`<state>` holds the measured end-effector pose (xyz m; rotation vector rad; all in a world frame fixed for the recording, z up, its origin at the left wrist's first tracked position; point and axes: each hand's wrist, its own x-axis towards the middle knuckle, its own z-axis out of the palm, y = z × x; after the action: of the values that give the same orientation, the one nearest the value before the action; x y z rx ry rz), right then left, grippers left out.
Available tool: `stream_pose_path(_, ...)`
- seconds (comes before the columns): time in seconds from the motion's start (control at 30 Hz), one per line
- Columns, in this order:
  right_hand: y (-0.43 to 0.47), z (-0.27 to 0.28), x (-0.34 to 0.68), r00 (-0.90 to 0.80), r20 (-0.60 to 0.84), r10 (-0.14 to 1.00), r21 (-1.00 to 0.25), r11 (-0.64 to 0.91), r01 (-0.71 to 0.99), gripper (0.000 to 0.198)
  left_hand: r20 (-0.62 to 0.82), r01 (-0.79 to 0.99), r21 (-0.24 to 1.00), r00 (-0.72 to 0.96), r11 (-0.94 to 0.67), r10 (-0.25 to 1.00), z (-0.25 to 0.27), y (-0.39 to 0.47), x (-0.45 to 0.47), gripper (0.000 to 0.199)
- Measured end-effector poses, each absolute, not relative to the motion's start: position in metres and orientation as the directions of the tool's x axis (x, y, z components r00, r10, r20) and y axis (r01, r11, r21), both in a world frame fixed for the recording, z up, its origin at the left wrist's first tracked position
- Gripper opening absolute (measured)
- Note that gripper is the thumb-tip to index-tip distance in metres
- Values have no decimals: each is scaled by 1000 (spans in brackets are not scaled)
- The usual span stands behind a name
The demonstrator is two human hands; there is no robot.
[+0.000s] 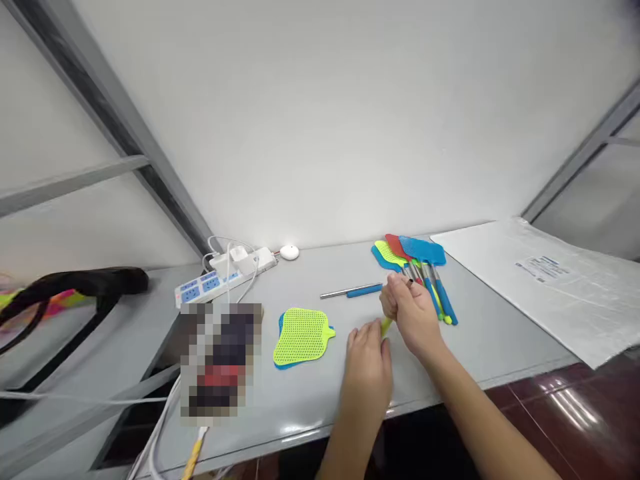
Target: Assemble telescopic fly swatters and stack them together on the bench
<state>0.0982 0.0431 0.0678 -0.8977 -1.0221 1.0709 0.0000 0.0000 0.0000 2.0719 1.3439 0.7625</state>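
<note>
My left hand is closed round the lower part of a yellow-green fly swatter handle, over the table's front half. Just above it, my right hand makes a fist round the upper part; a dark tip pokes out beside its thumb. Most of the handle is hidden by my fingers. Left of my hands lies a yellow-green mesh swatter head, with a blue head partly under it. Behind my hands rests a blue handle with a metal rod.
Several fly swatters in blue, red and yellow-green are piled behind my right hand. A large white sheet or bag covers the right side. At left are a power strip, a blurred-out object and white cables.
</note>
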Motion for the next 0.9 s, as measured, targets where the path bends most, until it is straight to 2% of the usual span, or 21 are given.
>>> stream_pose_path(0.3, 44, 55, 110, 33, 233, 972, -944, 234, -234, 46, 168, 575, 743, 334, -342, 928, 14, 0, 2, 37)
stream_pose_path(0.47, 40, 51, 108, -91, 249, 964, -962, 235, -140, 43, 187, 529, 783, 301, -327, 935, 22, -1, 1, 37)
stream_pose_path(0.57, 38, 54, 104, -194, 240, 951, -971, 239, -31, 43, 191, 516, 796, 281, -316, 940, 24, -2, 0, 35)
stream_pose_path(0.73, 33, 70, 100, -323, 290, 901, -922, 354, 160, 43, 214, 464, 827, 262, -317, 941, 30, -7, -2, 36)
stream_pose_path(0.83, 34, 83, 100, -417, 295, 860, -861, 429, 274, 34, 224, 425, 856, 207, -294, 952, 32, -12, -8, 32)
stream_pose_path(0.9, 37, 89, 101, -487, 283, 826, -790, 489, 370, 28, 298, 406, 845, 180, -347, 937, 31, -16, -19, 27)
